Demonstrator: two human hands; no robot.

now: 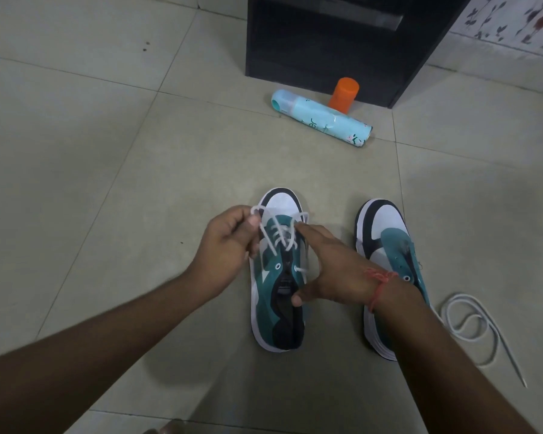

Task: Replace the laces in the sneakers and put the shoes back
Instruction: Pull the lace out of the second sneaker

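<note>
Two teal, white and black sneakers stand on the tiled floor, toes pointing away from me. The left sneaker (pixel 278 308) has a white lace (pixel 279 238) crossed through its front eyelets. My left hand (pixel 226 245) pinches a loop of that lace at the shoe's left side. My right hand (pixel 329 270) lies over the shoe's right side, its fingers on the lace and its thumb by the tongue. The right sneaker (pixel 386 242) has no lace in its eyelets. A loose white lace (pixel 470 327) lies coiled on the floor to its right.
A light blue spray can (pixel 322 119) lies on its side beyond the shoes, with an orange cylinder (pixel 344 93) upright behind it. Behind both stands a black cabinet (pixel 326 48). A floral-patterned surface (pixel 514 23) is at the top right.
</note>
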